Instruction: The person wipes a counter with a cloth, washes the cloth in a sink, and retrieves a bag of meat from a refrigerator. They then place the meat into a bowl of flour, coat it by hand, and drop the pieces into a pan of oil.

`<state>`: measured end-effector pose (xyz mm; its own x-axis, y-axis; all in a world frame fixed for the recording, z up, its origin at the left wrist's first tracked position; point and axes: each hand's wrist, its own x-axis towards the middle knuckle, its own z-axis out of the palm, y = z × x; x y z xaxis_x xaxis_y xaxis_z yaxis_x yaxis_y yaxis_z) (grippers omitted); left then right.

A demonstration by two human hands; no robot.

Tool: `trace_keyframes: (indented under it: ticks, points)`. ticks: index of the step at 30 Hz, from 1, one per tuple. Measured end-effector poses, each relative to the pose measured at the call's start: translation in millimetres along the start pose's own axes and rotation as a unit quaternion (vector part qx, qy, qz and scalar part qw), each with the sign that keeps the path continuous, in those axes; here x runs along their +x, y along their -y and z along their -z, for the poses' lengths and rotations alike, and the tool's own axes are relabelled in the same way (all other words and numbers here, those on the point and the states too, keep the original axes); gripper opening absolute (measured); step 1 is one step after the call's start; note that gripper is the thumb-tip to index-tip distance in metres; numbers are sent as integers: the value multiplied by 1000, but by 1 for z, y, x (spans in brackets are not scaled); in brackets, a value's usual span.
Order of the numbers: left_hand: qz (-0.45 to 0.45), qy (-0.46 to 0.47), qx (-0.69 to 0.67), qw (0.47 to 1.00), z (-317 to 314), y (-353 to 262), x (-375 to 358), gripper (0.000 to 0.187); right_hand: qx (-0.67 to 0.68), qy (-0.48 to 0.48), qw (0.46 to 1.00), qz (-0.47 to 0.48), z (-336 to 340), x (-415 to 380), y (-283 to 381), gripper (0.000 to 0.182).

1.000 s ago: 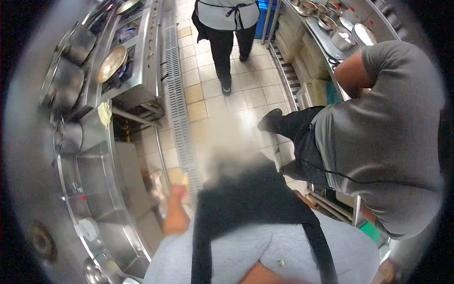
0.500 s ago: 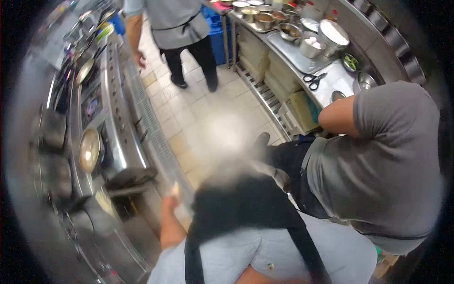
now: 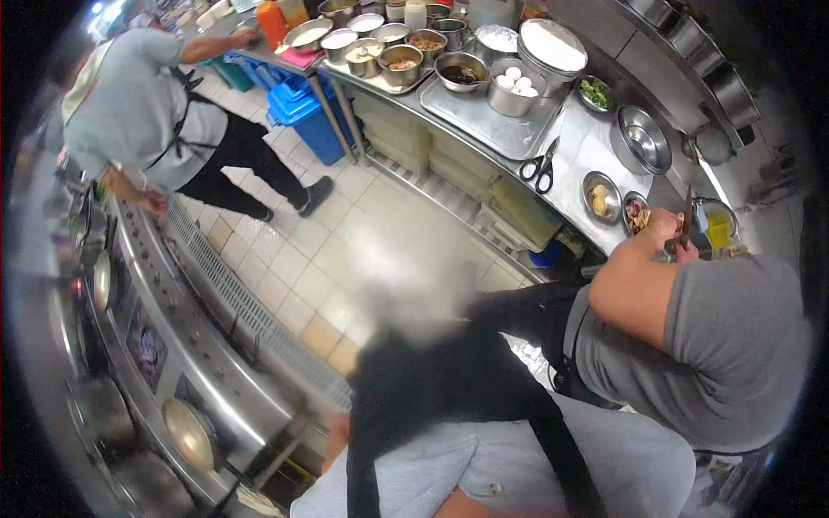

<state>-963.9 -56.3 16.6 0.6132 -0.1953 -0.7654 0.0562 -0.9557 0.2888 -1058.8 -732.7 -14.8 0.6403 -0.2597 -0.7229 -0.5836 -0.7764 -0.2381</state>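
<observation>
Low in the head view, beside the black apron point(image 3: 432, 380), only a small part of my left hand or wrist point(image 3: 339, 432) shows; its fingers are hidden. It is nearest to the stove's front corner, and whether it holds anything cannot be made out. My right hand is out of view. A co-worker in a grey shirt point(image 3: 734, 345) stands close on the right, with a knife point(image 3: 687, 216) in hand over the counter. Around those hands are a bowl of peeled pieces point(image 3: 601, 197) and a bowl of chopped food point(image 3: 637, 211).
A stove with pans point(image 3: 188, 432) runs along the left. Another person point(image 3: 142, 112) stands at the upper left, one arm over the counter. Black scissors point(image 3: 540, 168), a pot of eggs point(image 3: 513, 91) and a metal tray point(image 3: 484, 121) lie on the counter. A blue bin point(image 3: 315, 121) stands below.
The view has turned right, showing more of the counter and the co-worker's hands. The far person now reaches over the counter. My left hand has dropped mostly behind the apron.
</observation>
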Motion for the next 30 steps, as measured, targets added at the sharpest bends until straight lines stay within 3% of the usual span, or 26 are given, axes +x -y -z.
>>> trace_keyframes:
  ticks: [3, 6, 8, 10, 11, 12, 13, 14, 15, 16, 17, 18, 19, 20, 22, 23, 24, 25, 26, 28, 30]
  points:
    - [-63, 3, 52, 997, 86, -2, 71, 41, 26, -47, 997, 51, -58, 3, 29, 16]
    - [-162, 14, 162, 973, 196, -18, 154, 46, 85, -173, 972, 133, -87, 26, 82, 17]
    - [-35, -25, 328, 944, 251, -37, 207, 46, 49, -262, 946, 184, 37, 11, 172, 18]
    - [-59, -84, -12, 995, 274, 20, 296, 25, 151, -201, 964, 82, 111, 25, 224, 16]
    - [-100, -53, 226, 967, 313, -8, 289, 24, 256, -204, 945, 25, 157, 23, 251, 16]
    - [-156, -48, 445, 880, 374, -74, 254, 24, 358, -203, 911, -32, 197, 21, 272, 17]
    - [-77, -83, 162, 980, 372, -43, 308, 24, 343, -326, 881, 13, 224, 33, 280, 18]
    - [-40, -160, -152, 975, 373, -20, 352, 25, 319, -443, 836, 56, 253, 45, 283, 19]
    - [-110, -68, 314, 941, 409, -63, 330, 27, 389, -430, 814, 33, 290, 51, 283, 21]
    - [-114, -65, 318, 939, 416, -74, 337, 27, 458, -415, 786, 10, 330, 59, 281, 24]
    - [-110, -76, 137, 981, 418, -70, 355, 26, 517, -399, 757, -13, 364, 72, 270, 24]
    - [-100, -84, -49, 990, 417, -61, 375, 25, 511, -431, 743, 12, 399, 82, 259, 25]
    - [-180, -118, -76, 974, 411, -51, 397, 22, 501, -492, 711, 34, 434, 90, 250, 24]
    - [-182, -118, -74, 973, 407, -53, 393, 22, 487, -504, 713, -8, 477, 84, 250, 24]
    - [-151, -115, -56, 980, 392, -69, 390, 24, 478, -568, 669, 24, 542, 109, 218, 24]
    - [-118, -67, 185, 973, 394, -94, 366, 31, 430, -596, 678, -3, 573, 112, 213, 22]
    - [-114, -14, 415, 903, 403, -140, 324, 41, 445, -587, 676, -12, 601, 125, 199, 23]
    - [-109, 6, 424, 899, 397, -167, 304, 41, 361, -627, 689, -43, 625, 150, 175, 27]
    - [-104, 7, 385, 917, 387, -165, 298, 41, 365, -626, 688, -42, 648, 160, 169, 27]
    - [-95, 11, 311, 945, 364, -158, 288, 42, 300, -597, 735, -119, 675, 170, 163, 32]
    - [-87, 12, 259, 962, 346, -152, 282, 42, 269, -581, 757, -132, 690, 199, 135, 32]
